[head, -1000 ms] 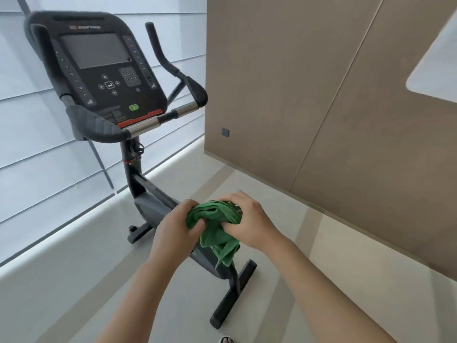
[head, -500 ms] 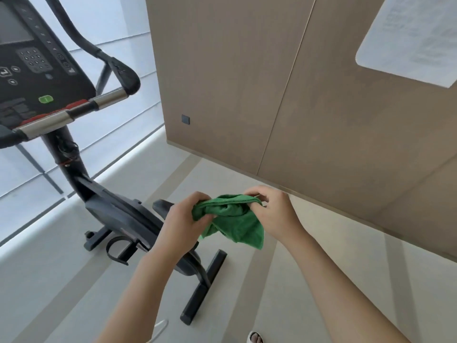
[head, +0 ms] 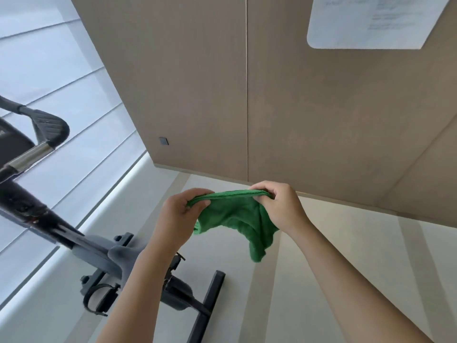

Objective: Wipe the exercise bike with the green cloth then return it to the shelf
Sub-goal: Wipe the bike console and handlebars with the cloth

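Left hand: the left hand (head: 176,214) is closed on the left end of the cloth's top edge, thumb and fingers pinching it, knuckles toward the camera.
Right hand: the right hand (head: 277,206) is closed on the right end of the same edge, fingertips curled down over the hem.
Cloth: the cloth (head: 235,219) is held up in the air between the two hands, in front of the body and above the floor. Its top edge is drawn into a shallow arch from hand to hand; the rest hangs in loose folds, with one corner dropping lowest under the right hand.
Handling: it looks soft, light and limp, a fluffy pile that should not slip. It keeps no shape of its own, so whatever is not held will sag.
Where to hold: judged from the hang, the two top corners are the best places, as now. That keeps the edge straight for folding or spreading.
Arms: both forearms reach forward and up from the bottom of the view, bare, wrists roughly level, hands near each other.
Bike: the bike (head: 103,256) stands to the left, lower and apart from the cloth. Its frame, a pedal and the foot bar show, with a handlebar end at the far left edge.
Surroundings: a brown panel wall (head: 247,95) is straight ahead, with a white sheet (head: 376,18) at the upper right.
Shelf: not in view.
Stage: by my reading, the cloth is being opened or straightened. Whether wiping is done cannot be told.
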`<state>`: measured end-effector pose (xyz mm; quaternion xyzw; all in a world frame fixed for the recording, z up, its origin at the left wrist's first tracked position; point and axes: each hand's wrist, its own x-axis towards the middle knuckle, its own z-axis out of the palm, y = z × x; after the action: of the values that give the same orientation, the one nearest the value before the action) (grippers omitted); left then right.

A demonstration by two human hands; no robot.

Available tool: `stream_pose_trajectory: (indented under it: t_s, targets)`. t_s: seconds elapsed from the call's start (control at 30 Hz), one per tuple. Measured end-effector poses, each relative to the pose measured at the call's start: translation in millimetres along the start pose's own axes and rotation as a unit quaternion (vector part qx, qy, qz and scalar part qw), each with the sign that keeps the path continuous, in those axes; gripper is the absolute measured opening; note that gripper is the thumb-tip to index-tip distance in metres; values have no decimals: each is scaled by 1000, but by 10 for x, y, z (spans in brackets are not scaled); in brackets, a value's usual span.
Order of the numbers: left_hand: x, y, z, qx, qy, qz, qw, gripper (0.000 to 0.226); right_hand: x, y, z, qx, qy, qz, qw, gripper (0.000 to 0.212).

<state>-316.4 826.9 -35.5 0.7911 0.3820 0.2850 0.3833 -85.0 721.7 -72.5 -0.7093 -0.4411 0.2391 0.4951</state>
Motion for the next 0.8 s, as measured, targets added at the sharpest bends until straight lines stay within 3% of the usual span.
stream_pose_trajectory:
  t_s: [0.33, 0.6, 0.8]
  targets:
    - [560, 272, 547, -53, 20, 9, 998, 29, 293, 334, -506, 14, 40, 27, 999, 25]
    - [1222, 42, 593, -103, 46, 5, 994, 32, 908, 366, -371, -12, 31, 37, 999, 23]
    - [2036, -326, 284, -102, 81, 46, 990, 27, 1805, 65, -76, -79, 39, 3, 996, 20]
